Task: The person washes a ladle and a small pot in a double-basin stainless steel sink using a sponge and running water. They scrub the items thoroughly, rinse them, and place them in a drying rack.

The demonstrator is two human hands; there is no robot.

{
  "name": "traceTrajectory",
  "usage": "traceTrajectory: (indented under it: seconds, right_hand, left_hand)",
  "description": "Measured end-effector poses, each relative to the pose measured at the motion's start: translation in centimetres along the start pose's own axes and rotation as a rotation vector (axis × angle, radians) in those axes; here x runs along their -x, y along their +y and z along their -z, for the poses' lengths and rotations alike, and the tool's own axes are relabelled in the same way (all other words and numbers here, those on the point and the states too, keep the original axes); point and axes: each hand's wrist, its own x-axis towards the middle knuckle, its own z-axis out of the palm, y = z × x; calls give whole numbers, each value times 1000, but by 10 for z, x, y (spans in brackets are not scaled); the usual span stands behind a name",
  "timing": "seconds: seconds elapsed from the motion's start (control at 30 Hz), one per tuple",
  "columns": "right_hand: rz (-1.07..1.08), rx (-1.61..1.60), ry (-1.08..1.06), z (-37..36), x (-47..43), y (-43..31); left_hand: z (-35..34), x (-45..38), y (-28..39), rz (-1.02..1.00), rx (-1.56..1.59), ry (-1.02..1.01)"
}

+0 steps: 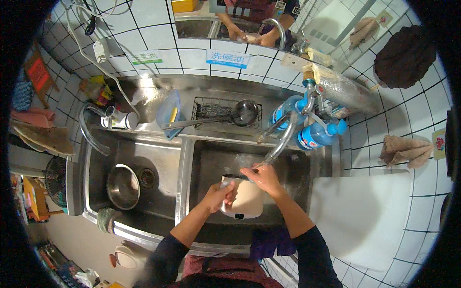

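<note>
A cream-coloured pot with a side handle [247,199], which looks like an electric cooking pot, is tilted in the right sink basin [210,158]. My left hand [216,197] grips its handle. Under the spout of the curved metal tap [286,140], my right hand [265,177] is wet, its fingers bent close to the pot's dark rim. Whether those fingers hold anything is hidden. Some water shows as a blurred splash behind the rim.
A metal pot [124,187] lies in the left basin beside the drain. Behind the basins are a ladle [246,112] on a wire rack [209,108], a blue plastic container [168,109] and blue pump bottles [313,138]. A white board [360,216] stands right.
</note>
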Motion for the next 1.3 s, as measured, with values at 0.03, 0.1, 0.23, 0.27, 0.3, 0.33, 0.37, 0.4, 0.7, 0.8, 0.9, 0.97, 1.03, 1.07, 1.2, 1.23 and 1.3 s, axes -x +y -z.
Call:
traceTrajectory:
  seconds: [0.03, 0.1, 0.23, 0.27, 0.3, 0.33, 0.37, 0.4, 0.7, 0.8, 0.9, 0.97, 1.03, 1.07, 1.2, 1.23, 1.3]
  right_hand:
    - [34, 40, 32, 4, 4, 2]
    - [290, 376, 155, 7, 9, 9]
    - [135, 322, 105, 16, 13, 21]
    - [78, 241, 115, 20, 13, 21]
    - [-16, 180, 128, 23, 12, 19]
    - [-8, 251, 132, 28, 11, 17]
    - [-8, 312, 134, 31, 8, 13]
    - [-13, 390, 156, 33, 5, 10]
    - [29, 603, 77, 55, -13, -10]
    - [110, 609, 55, 63, -3, -24]
    - [177, 539, 20, 62, 5, -34]
    - [258, 569, -65, 56, 8, -29]
    - [244, 329, -96, 45, 9, -12]
    - [171, 112, -100, 36, 7, 0]
    - [-162, -580, -82, -10, -15, 48]
    - [-263, -757, -16, -27, -20, 52]
    - [-501, -649, -7, -72, -33, 47]
  left_hand:
    - [-4, -4, 1, 51, 42, -20]
    - [-5, -24, 9, 141, 185, -232]
    - [-1, -54, 13, 282, 307, -285]
    - [-1, -61, 13, 297, 309, -302]
    - [-1, -69, 14, 311, 337, -370]
    - [-1, -77, 16, 362, 305, -282]
    - [-4, -83, 16, 324, 246, -213]
    - [-9, -90, 18, 287, 191, -169]
    - [-38, -88, 12, -216, -502, -38]
    - [-26, -82, 16, 83, 133, -358]
    - [-23, -73, 12, 262, 342, -374]
    - [-18, -63, 8, 282, 260, -344]
    - [-10, -52, 7, 166, 63, -275]
    - [-6, -42, 5, 87, -36, -224]
    - [-7, 1, -15, -127, -318, -30]
    - [-10, 8, -20, -272, -318, 18]
    - [-7, 16, -25, -261, -477, 67]
